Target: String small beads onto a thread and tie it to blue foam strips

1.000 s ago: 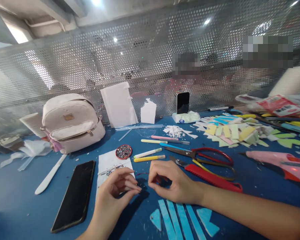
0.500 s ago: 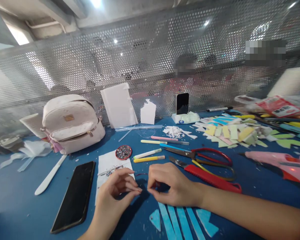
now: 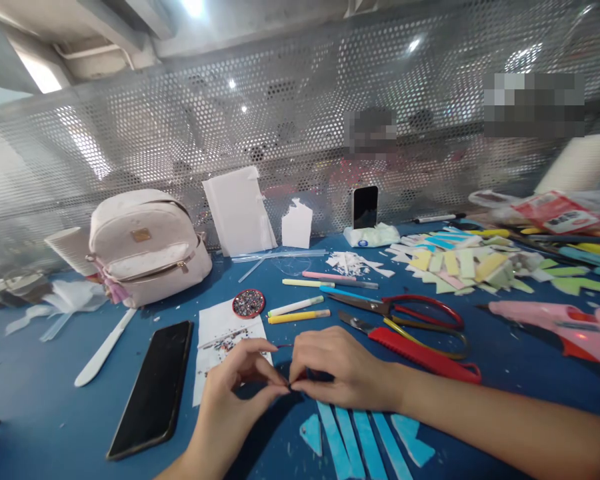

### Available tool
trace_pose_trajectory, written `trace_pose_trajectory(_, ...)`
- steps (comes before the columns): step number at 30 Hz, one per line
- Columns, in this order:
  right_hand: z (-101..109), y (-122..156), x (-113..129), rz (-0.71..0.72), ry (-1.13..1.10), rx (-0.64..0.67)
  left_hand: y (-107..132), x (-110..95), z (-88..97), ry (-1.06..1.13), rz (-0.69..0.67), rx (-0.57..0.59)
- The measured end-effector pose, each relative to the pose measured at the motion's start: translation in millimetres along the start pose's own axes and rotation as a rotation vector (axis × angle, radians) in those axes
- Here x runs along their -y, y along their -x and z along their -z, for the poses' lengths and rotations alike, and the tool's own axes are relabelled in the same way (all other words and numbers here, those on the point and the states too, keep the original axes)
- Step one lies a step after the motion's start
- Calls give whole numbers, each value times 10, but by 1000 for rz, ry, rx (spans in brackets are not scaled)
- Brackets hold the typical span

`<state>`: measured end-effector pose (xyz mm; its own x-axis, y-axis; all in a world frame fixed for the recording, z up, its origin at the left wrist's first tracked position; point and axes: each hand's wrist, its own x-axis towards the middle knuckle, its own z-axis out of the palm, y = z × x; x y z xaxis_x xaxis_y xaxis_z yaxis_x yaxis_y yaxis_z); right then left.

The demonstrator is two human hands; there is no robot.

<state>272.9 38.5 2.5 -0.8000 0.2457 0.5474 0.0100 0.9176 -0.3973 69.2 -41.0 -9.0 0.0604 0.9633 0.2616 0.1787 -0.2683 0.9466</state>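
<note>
My left hand (image 3: 245, 393) and my right hand (image 3: 337, 373) meet fingertip to fingertip over the blue table. Thumb and forefinger are pinched on each; anything between the tips is too small to make out. Beside my left hand lies a white paper sheet (image 3: 207, 327) scattered with small dark bits, partly covered by that hand. A round red-rimmed dish (image 3: 249, 303) of speckled beads or bits stands at its top edge. Blue strips (image 3: 364, 440) and a small blue triangular piece (image 3: 311, 435) lie just below my right hand.
A black phone (image 3: 153, 390) and white plastic knife (image 3: 105, 350) lie left, near a pale backpack (image 3: 147, 247). Scissors (image 3: 425, 320), a red-handled cutter (image 3: 420, 353) and a pink glue gun (image 3: 555, 320) are at right. Markers (image 3: 300, 317) and paper scraps (image 3: 460, 263) lie behind.
My hands have come together: the fingertips, apart before, now meet. My left hand has shifted slightly right. The view has moved a little; the objects on the table stay in place.
</note>
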Motion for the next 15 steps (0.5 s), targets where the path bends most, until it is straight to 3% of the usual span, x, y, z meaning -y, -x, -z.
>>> trace_pose_trajectory(7,8,-9,-3,-8,7,4,-21,3,3,-142,-25,-14)
trace_pose_trajectory(15,-7,-4,-7,-24,17,-11,-37,4,-14,-61,-27,51)
